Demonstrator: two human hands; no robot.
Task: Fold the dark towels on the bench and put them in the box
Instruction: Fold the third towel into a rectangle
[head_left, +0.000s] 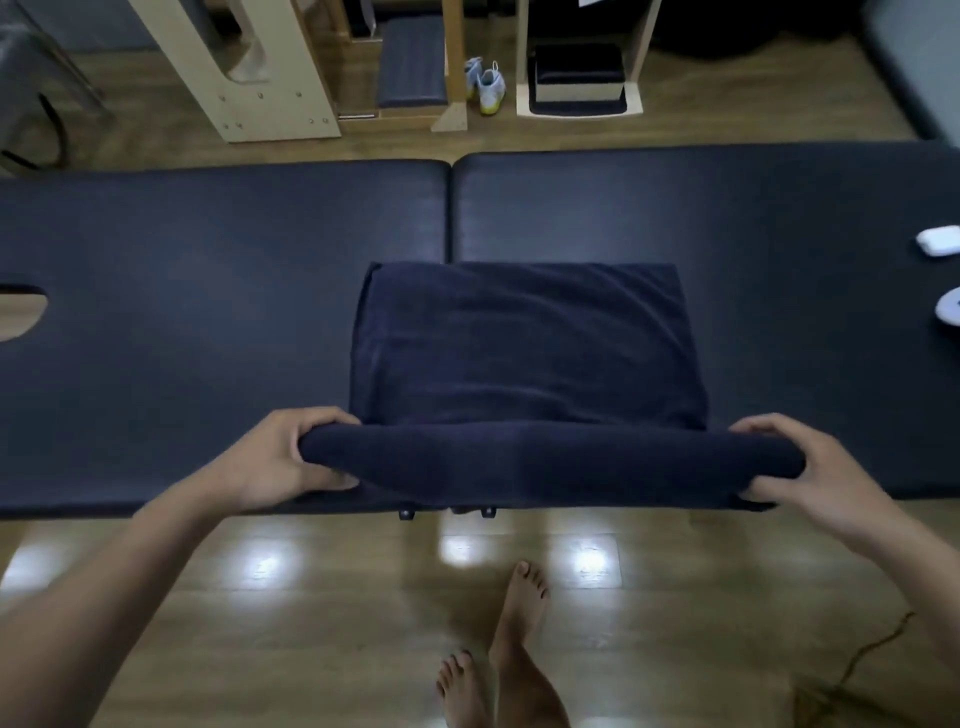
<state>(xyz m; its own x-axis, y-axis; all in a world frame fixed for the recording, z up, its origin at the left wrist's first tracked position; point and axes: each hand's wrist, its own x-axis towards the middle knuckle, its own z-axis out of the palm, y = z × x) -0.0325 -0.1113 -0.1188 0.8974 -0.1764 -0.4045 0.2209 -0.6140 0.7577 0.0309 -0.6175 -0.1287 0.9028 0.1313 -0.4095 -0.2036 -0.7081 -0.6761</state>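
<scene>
A dark navy towel (524, 343) lies partly folded on the dark padded bench (208, 270), across the seam between its two cushions. Its near edge is lifted and curled over into a thick fold. My left hand (283, 460) grips the left end of that fold, fingers curled over the top. My right hand (795, 462) grips the right end the same way. Both hands are at the bench's front edge. No box shows in this view.
Small white objects (939, 241) lie at the bench's far right. A face hole (21, 312) opens at its left end. Behind stand wooden frames (228, 67), a padded stool (413, 62) and shoes (488, 85). My bare feet (514, 639) are on the wooden floor.
</scene>
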